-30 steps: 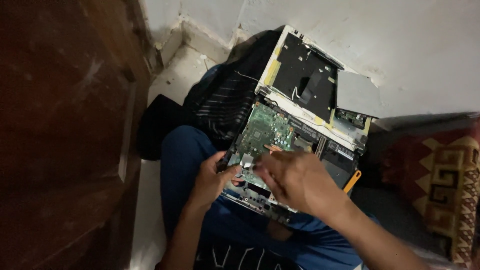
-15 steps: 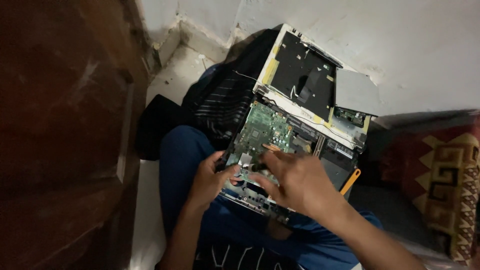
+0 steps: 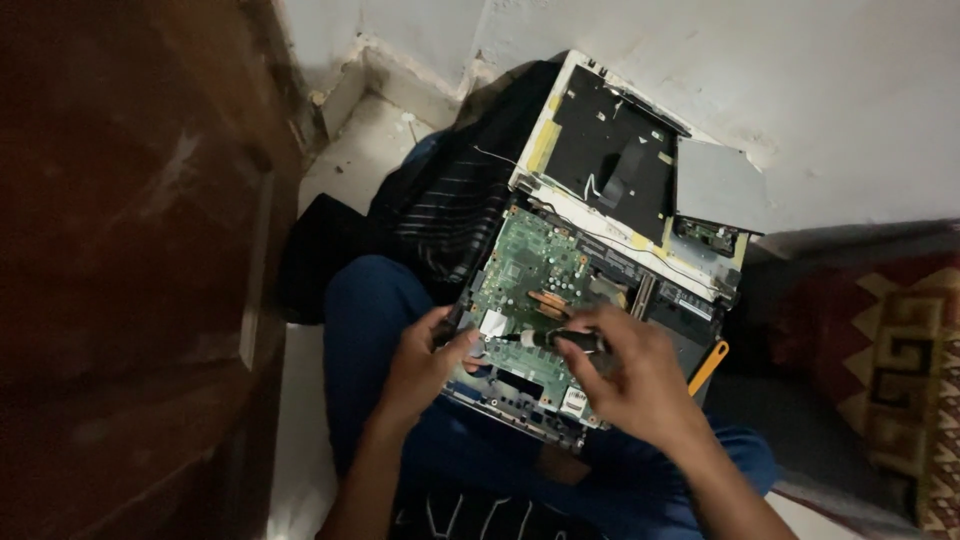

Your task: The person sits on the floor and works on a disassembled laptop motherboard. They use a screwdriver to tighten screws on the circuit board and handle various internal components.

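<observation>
The person sits on the floor (image 3: 300,440) with an opened laptop (image 3: 590,300) resting across their lap, its far edge propped toward the white wall (image 3: 800,90). The laptop's bottom cover is off, so the green circuit board (image 3: 530,270) lies bare, with copper heat pipes (image 3: 552,300) running across it. Beyond the board the black underside panel (image 3: 610,150) in its pale frame tilts up against the wall, and a grey flat drive (image 3: 720,185) sits at its right corner.

The right hand (image 3: 640,385) hovers over the near half of the board, its fingers (image 3: 590,345) curled shut around a dark-handled screwdriver (image 3: 555,340) held nearly level, the tip pointing left toward a small white patch on the board. The left hand (image 3: 425,365) clasps the laptop's near left edge, fingers bent over the rim and thumb touching the board beside the tool's tip.

An orange pry tool (image 3: 708,368) pokes out just beside the laptop's right edge, behind the right hand. A dark striped cloth (image 3: 450,210) lies bunched under the laptop's left side. The person's blue trousers (image 3: 370,330) show beneath it all. A reddish wooden door (image 3: 130,250) fills the left, and a patterned red cushion (image 3: 890,350) sits well off to the right
</observation>
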